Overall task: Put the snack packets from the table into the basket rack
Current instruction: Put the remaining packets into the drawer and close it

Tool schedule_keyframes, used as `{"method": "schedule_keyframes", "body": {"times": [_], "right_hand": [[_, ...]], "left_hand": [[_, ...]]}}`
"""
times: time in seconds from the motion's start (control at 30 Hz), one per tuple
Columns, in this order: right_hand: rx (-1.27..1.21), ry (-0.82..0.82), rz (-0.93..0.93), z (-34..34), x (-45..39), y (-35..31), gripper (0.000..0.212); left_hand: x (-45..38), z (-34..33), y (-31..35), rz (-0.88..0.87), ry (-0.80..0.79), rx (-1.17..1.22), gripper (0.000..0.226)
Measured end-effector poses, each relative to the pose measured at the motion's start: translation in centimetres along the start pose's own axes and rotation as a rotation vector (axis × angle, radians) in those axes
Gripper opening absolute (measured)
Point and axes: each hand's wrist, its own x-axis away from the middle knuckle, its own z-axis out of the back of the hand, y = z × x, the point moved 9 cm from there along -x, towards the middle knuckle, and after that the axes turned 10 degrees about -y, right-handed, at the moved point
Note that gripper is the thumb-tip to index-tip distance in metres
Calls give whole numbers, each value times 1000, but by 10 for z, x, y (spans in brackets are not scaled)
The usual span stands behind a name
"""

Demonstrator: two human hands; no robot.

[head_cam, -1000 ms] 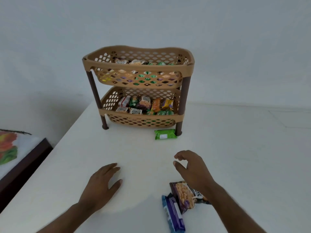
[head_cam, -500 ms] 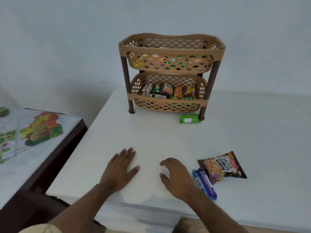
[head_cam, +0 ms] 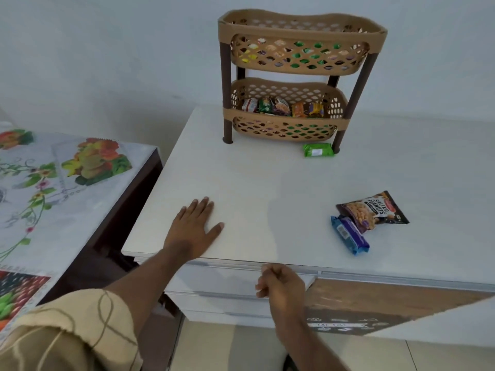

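In front of the basket rack (head_cam: 290, 119), my left hand (head_cam: 194, 226) lies flat on the table (head_cam: 267, 180); my right hand (head_cam: 280, 286) curls empty.

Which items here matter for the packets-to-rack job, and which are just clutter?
Job: basket rack, green packet by its front leg, salted peanuts packet, blue packet, white table.
Lying about: side table with fruit-print cloth.

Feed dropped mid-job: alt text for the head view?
Three packets lie on the white table: a green packet by the tan plastic two-tier basket rack, a dark peanut bag overlapping a blue wrapper. Left hand flat on the table; right hand curled, empty, below its edge.
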Motion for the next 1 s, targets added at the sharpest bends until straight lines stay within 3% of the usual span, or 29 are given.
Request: {"method": "schedule_keyframes", "body": {"times": [0.13, 0.4, 0.63, 1.0], "right_hand": [[-623, -4, -358, -28, 5, 50, 6], [-987, -50, -261, -49, -9, 59, 11], [-892, -49, -253, -45, -11, 57, 11], [-637, 195, -301, -31, 8, 64, 26]], "left_hand": [[4, 3, 2, -5, 35, -2, 78], [4, 7, 1, -7, 98, 23, 75], [4, 7, 0, -8, 95, 34, 76], [5, 10, 0, -11, 89, 51, 72]]}}
